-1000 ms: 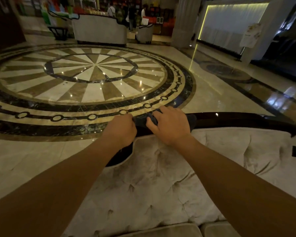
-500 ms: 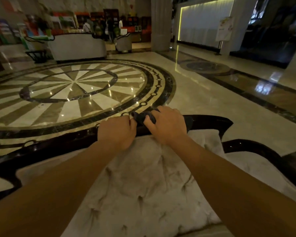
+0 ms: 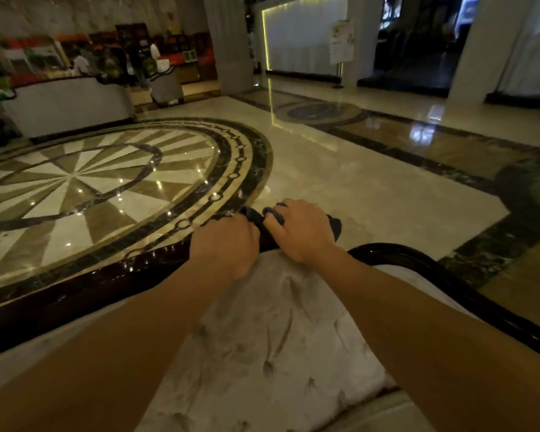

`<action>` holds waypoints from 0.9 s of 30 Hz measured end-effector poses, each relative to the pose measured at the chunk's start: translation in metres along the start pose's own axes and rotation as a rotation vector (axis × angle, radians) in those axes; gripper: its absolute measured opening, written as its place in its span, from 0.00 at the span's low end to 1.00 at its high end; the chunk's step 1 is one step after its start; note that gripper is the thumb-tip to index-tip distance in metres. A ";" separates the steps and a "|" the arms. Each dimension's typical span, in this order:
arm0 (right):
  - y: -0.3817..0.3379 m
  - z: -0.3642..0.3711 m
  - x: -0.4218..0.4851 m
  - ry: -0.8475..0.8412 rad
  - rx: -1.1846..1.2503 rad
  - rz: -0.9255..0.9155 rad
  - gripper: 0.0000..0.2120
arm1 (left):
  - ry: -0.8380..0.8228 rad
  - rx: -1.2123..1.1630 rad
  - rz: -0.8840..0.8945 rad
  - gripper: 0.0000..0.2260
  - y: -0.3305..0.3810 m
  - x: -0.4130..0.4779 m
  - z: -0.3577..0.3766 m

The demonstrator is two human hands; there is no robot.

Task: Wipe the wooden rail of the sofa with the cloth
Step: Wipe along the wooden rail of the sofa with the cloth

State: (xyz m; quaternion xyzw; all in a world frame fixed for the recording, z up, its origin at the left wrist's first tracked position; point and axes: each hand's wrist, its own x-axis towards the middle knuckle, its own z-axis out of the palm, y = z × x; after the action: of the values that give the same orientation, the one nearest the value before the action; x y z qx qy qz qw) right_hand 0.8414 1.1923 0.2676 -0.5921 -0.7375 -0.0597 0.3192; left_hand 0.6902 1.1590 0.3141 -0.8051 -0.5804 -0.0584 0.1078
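I am pressing the dark cloth (image 3: 332, 225) on the wooden rail (image 3: 113, 275) with my right hand (image 3: 300, 230), fingers closed over it. My left hand (image 3: 226, 244) is gripping its other end. I should be rubbing slowly, pushing down evenly.

Bare forearms, no sleeves; left hand (image 3: 228, 244), right hand (image 3: 300, 232).

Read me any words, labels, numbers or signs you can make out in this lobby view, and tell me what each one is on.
No text here can be read.
Standing sign by the lit wall: print on it, too small and blurred to read.
Shop displays at the back: coloured panels, no legible words.
Cloth, wooden rail, sofa cushion: no label or marking visible.
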 end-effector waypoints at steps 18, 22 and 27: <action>0.120 0.066 -0.055 -0.241 0.687 0.505 0.20 | -0.216 0.158 0.172 0.14 0.124 0.111 0.051; 0.176 0.070 -0.082 -0.304 0.225 0.106 0.24 | -0.277 0.637 0.314 0.12 0.185 0.119 0.079; 0.251 0.052 -0.082 -0.182 -0.014 0.187 0.20 | -0.526 0.495 0.081 0.09 0.225 0.129 0.137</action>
State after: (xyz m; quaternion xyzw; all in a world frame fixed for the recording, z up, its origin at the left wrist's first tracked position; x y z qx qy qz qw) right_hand 1.0573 1.2213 0.1092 -0.6633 -0.7047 0.0192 0.2509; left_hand 0.9400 1.2427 0.1853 -0.7643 -0.5525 0.2974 0.1488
